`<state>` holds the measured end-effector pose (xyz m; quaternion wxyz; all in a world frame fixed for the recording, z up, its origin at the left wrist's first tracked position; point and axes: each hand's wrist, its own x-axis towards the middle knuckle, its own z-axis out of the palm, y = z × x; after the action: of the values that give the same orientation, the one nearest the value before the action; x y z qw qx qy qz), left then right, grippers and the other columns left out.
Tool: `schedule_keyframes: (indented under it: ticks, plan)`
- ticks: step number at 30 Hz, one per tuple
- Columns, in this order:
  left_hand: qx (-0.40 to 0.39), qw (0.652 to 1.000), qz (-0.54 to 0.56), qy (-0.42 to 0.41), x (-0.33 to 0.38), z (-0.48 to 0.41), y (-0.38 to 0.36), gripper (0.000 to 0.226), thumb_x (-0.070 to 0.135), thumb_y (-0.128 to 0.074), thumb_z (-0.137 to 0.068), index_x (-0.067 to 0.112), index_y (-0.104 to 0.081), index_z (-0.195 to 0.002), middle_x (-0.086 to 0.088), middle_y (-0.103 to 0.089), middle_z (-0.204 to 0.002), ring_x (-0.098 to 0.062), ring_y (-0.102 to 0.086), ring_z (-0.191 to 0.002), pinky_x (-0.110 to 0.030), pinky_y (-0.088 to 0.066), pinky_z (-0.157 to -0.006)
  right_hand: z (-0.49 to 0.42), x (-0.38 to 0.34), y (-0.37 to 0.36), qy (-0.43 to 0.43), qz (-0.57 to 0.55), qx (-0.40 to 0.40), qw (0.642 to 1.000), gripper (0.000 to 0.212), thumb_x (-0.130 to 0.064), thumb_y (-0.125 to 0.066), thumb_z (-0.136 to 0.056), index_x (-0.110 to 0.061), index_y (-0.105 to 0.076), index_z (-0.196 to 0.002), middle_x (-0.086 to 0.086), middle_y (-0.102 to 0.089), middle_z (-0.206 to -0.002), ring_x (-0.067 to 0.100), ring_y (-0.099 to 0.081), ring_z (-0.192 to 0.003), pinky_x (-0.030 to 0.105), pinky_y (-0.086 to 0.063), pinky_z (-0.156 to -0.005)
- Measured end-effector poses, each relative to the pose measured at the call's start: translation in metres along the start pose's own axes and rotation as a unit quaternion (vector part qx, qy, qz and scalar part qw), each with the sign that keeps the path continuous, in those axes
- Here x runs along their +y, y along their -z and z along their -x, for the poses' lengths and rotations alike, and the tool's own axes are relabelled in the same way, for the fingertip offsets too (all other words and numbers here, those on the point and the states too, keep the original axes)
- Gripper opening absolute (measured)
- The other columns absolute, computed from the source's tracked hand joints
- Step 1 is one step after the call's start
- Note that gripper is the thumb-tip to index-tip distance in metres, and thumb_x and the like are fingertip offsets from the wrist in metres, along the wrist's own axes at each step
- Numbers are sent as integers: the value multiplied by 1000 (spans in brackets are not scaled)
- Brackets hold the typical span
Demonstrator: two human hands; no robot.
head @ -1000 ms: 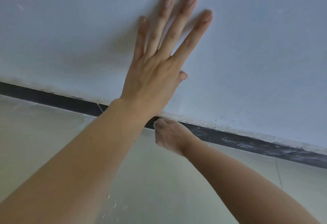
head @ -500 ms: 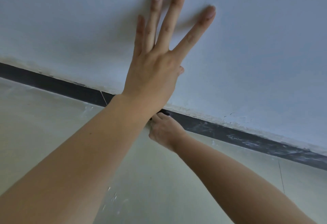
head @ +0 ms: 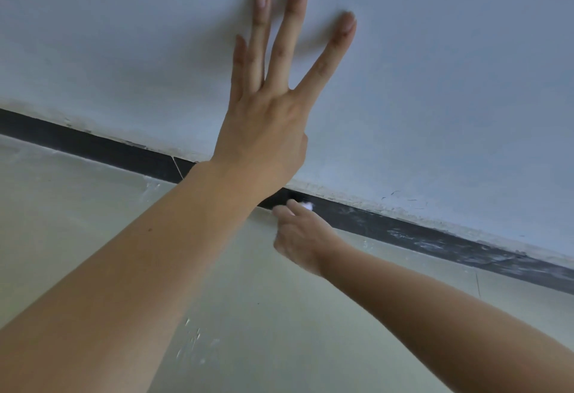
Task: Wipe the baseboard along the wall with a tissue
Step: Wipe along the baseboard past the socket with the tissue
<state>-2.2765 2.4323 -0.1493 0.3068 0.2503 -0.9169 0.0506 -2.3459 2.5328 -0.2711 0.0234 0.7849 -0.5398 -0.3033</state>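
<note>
- wall (head: 435, 82): pale blue-grey, plain
- baseboard (head: 435, 238): black, whitish smears toward right end
- tissue (head: 307, 206): white
- floor (head: 77, 221): pale greenish-cream, white flecks near bottom edge

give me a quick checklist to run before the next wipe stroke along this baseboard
1. Tissue gripped: ok, the right hand pinches a white wad at its fingertips.
2. Tissue on the baseboard: ok, the wad lies over the dark strip; how firmly it presses, cannot tell.
3. Support: ok, the left hand rests on the wall with straight, spread fingers.
4. Strip to the right of the right hand clean: not ok, pale smears show along it.
5. Strip behind the left forearm: cannot tell, it is hidden.
6. Unused tissue remaining: cannot tell, most of it is inside the hand.
</note>
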Motion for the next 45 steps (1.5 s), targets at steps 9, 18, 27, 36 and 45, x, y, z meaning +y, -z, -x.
schedule_keyframes:
  ticks: [9,18,27,36,45]
  plan:
    - [-28,999,24,9,1,1,7,107,-10,-59,-70,24,-5,-155,-26,4,-157,-49,7,-142,-49,-8,-116,61,35,-53,-49,48,-48,996,33,-1,-80,-39,-20,-52,-41,-3,-53,-46,23,-50,-71,27,-27,-54]
    - [-28,998,51,10,6,0,1,102,-7,-59,-71,19,-6,-155,-30,3,-155,-54,6,-140,-54,-20,-115,66,5,-54,-35,-86,-46,995,19,-2,-75,-59,-16,-64,-58,3,-62,-60,24,-51,-78,28,-45,-57]
    - [-23,999,36,22,4,0,-1,101,-3,-61,-71,21,-8,-155,-29,-3,-156,-52,-1,-141,-54,-13,-117,82,48,-70,-111,43,50,992,27,7,-73,-45,-16,-59,-47,2,-59,-66,25,-46,-75,25,-39,-46]
    - [-44,998,52,14,2,-2,-1,104,1,-63,-70,23,-5,-154,-25,-1,-156,-52,1,-141,-55,-16,-116,75,9,-62,-108,-76,-76,988,21,0,-72,-62,-19,-64,-59,2,-62,-61,24,-49,-75,26,-37,-54]
    - [-48,997,55,11,-1,-2,3,106,-3,-62,-71,26,-3,-154,-22,2,-157,-47,4,-142,-51,-16,-117,-50,18,4,-5,2,58,998,24,-4,-69,-48,-19,-50,-44,-3,-61,-63,23,-55,-83,23,-43,-61]
